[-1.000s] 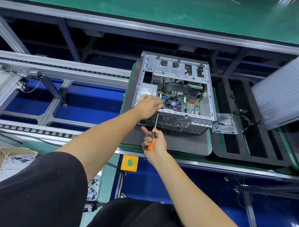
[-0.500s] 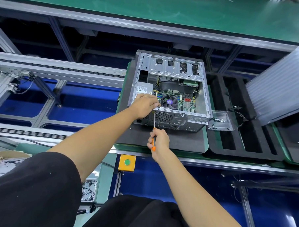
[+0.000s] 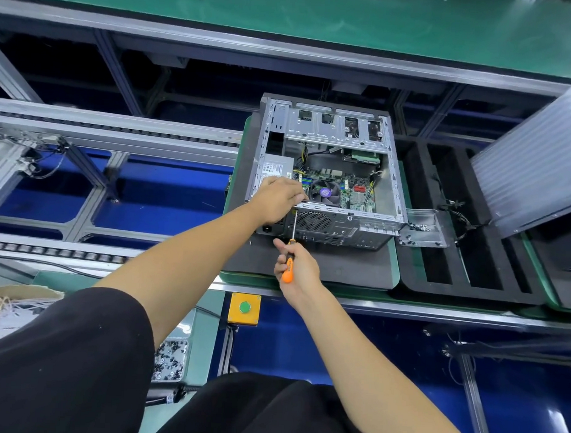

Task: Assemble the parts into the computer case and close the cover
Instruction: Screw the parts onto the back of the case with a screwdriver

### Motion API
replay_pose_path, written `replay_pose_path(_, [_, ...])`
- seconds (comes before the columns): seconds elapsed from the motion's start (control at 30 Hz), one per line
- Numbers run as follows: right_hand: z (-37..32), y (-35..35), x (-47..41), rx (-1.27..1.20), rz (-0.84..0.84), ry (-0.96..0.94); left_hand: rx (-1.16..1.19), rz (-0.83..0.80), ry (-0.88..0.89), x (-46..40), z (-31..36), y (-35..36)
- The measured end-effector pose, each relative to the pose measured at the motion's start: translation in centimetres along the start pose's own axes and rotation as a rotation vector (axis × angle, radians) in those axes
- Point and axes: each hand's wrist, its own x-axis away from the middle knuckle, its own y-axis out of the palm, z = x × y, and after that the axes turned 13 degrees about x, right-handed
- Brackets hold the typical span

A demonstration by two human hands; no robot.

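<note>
An open grey computer case (image 3: pixel 390 175) lies on a dark foam mat (image 3: pixel 340 268), its motherboard, fan (image 3: pixel 325 192) and power supply (image 3: pixel 276 168) showing. My left hand (image 3: pixel 278 198) grips the case's near top rail at its left corner, fingers curled over the edge. My right hand (image 3: pixel 296 266) holds an orange-handled screwdriver (image 3: pixel 290 249) upright. Its shaft reaches up to the rear panel just under my left hand. The tip is hidden by my left fingers.
A small metal bracket (image 3: pixel 424 229) lies at the case's right. Beyond it sits a black foam tray (image 3: pixel 464 289) with cables, and a ribbed grey panel (image 3: pixel 535 161) leans at far right. A yellow box with a green button (image 3: pixel 245 308) and a screw tray (image 3: pixel 170 360) sit below.
The view shifted slightly. My right hand opened its index finger off the screwdriver handle and sits a little lower. My left hand stays on the case rail.
</note>
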Motion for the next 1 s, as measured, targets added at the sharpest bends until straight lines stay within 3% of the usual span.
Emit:
replay_pose_path(0.2, [-0.2, -0.5, 0.1, -0.085, -0.048, 0.063, -0.053, -0.040, 0.116, 1.5, 0.4, -0.5])
replay_pose_path(0.27, [-0.2, -0.6, 0.0, -0.106, -0.076, 0.075, 0.036, 0.131, 0.112, 3.4, 0.4, 0.1])
replay_pose_path(0.37, [-0.2, -0.8, -0.3, -0.148, -0.130, 0.087, -0.026, 0.551, -0.006, 7.8, -1.1, 1.1])
replay_pose_path(0.4, [-0.2, -0.9, -0.4, -0.153, -0.144, 0.090, -0.045, 0.576, -0.070, 9.4, -2.1, 1.6])
replay_pose_path(0.53, [0.0, -1.3, -0.5, -0.159, -0.175, 0.121, 0.084, 0.263, -0.379, 13.6, -5.7, 3.5])
replay_pose_path(0.63, [0.3, -1.6, -0.8, -0.124, -0.200, 0.146, 0.176, 0.255, -0.549, 13.4, -6.5, 4.1])
replay_pose_path(1.0, [-0.5, -2.8, -1.3, 0.084, -0.211, 0.129, 0.070, 0.174, -0.560, 10.0, -6.3, 3.9])
